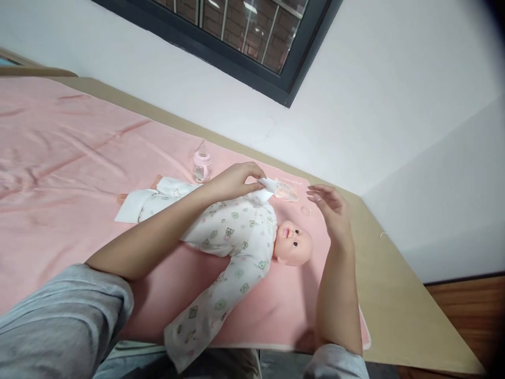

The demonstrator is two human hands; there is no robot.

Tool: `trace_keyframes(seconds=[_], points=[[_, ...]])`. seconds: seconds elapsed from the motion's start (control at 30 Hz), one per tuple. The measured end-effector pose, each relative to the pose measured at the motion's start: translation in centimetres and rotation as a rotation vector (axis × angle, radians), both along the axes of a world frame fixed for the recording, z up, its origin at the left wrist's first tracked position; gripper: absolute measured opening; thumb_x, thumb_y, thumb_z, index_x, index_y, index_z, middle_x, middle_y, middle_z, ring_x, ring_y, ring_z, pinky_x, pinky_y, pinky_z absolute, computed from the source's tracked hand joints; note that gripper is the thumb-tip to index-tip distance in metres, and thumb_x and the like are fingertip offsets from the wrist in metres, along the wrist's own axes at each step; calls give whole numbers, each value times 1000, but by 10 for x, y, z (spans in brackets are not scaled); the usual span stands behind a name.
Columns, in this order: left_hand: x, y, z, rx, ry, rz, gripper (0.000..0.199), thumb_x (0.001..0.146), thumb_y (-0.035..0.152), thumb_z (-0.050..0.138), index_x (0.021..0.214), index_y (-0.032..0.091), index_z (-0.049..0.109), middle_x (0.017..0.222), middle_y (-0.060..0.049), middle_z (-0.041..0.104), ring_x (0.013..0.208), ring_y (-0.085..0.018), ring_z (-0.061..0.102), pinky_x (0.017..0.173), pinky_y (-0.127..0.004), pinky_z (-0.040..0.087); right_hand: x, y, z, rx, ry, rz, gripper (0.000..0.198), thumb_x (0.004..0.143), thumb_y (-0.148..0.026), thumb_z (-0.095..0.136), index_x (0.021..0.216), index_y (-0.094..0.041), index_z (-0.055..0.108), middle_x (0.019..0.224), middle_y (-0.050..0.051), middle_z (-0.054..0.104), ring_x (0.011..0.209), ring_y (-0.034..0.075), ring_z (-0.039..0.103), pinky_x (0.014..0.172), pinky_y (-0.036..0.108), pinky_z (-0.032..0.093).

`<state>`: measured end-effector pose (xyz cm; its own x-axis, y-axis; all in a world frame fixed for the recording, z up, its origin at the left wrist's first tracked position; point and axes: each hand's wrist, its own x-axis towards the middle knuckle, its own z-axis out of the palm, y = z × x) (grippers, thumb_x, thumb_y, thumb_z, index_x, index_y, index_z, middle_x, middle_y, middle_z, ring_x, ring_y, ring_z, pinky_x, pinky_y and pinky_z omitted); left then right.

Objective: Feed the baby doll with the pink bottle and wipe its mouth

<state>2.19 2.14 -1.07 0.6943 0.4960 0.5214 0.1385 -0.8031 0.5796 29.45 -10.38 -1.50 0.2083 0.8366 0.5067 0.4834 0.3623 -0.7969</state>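
A baby doll [295, 243] in a white printed outfit [236, 226] lies on its back, head to the right. My left hand [244, 180] reaches over the doll's body, thumb and fingers pinched on a white tissue [268, 188]. The tissue hangs above the doll's far shoulder. Beside it lies a clear packet [287, 190] with orange markings; I cannot tell whether the two are joined. My right hand [330, 206] is raised past the doll's head, fingers apart and holding nothing. A small clear ring-like object [305, 210] lies near its fingertips.
A pink baby bottle [201, 164] stands beyond the doll's legs. The pink blanket [79, 158] is creased on the left and covers most of the tan table [398, 295]. A white wall [374, 105] with a dark-framed window [272, 84] rises behind the table.
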Motion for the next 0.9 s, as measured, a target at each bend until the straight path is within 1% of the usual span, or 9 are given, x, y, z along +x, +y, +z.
trace_keyframes(seconds=[0.13, 0.2, 0.37, 0.53, 0.63, 0.7, 0.77, 0.83, 0.9], points=[[-2, -1, -1, 74, 15, -28, 24, 89, 31, 55, 101, 16, 70, 115, -9, 68, 107, -22, 63, 96, -35, 46, -52, -9, 7, -26, -202, 126, 36, 88, -33, 62, 124, -32, 58, 137, 4, 57, 131, 22, 51, 109, 41, 45], [-3, -3, 1, 74, 39, -38, 23, 89, 31, 55, 100, 16, 70, 113, -9, 69, 105, -22, 64, 95, -35, 47, -67, -8, 8, -38, -273, 165, 30, 90, -30, 59, 120, -31, 58, 139, 3, 57, 132, 22, 50, 112, 44, 41], [-10, -10, 8, 74, 106, -49, 23, 88, 29, 55, 100, 17, 71, 108, -8, 71, 101, -22, 65, 90, -34, 48, -80, -4, 14, -30, -378, 208, 6, 91, -26, 54, 94, -27, 59, 125, 3, 65, 124, 23, 55, 108, 45, 40], [-14, -13, 10, 70, 150, -40, 22, 88, 25, 54, 97, 17, 72, 99, -6, 75, 93, -22, 68, 82, -31, 48, -84, -3, 17, -55, -474, 221, 18, 92, -27, 52, 92, -29, 69, 103, 3, 69, 106, 23, 61, 98, 43, 45], [-16, -15, 12, 71, 169, -18, 23, 89, 25, 53, 101, 18, 73, 101, -5, 75, 94, -22, 68, 83, -31, 49, -84, -1, 14, -94, -403, 243, 22, 92, -32, 54, 103, -31, 73, 110, 4, 69, 110, 23, 60, 101, 43, 45], [-20, -15, 16, 74, 134, 38, 29, 89, 29, 56, 113, 19, 70, 109, -6, 74, 102, -23, 67, 89, -33, 49, -78, 2, 12, -121, -341, 230, 25, 91, -36, 58, 110, -32, 73, 117, 4, 67, 116, 24, 59, 104, 43, 45], [-30, -13, 22, 76, 79, 117, 37, 90, 34, 57, 123, 20, 66, 114, -6, 72, 108, -23, 65, 96, -35, 47, -64, 7, 8, -139, -296, 171, 26, 88, -39, 60, 109, -31, 73, 118, 5, 67, 116, 24, 59, 104, 43, 46], [-44, -4, 29, 63, 34, 206, 37, 91, 38, 57, 123, 21, 66, 113, -6, 72, 110, -23, 65, 99, -36, 45, -44, 14, 2, -150, -255, 73, 26, 84, -40, 64, 104, -29, 75, 115, 6, 68, 106, 24, 63, 97, 42, 50], [-61, 9, 34, 35, -13, 291, 35, 91, 40, 56, 119, 21, 68, 113, -6, 72, 108, -23, 65, 97, -35, 46, -20, 20, -4, -165, -218, -42, 27, 77, -41, 67, 99, -26, 75, 110, 7, 70, 86, 21, 66, 84, 41, 54]])
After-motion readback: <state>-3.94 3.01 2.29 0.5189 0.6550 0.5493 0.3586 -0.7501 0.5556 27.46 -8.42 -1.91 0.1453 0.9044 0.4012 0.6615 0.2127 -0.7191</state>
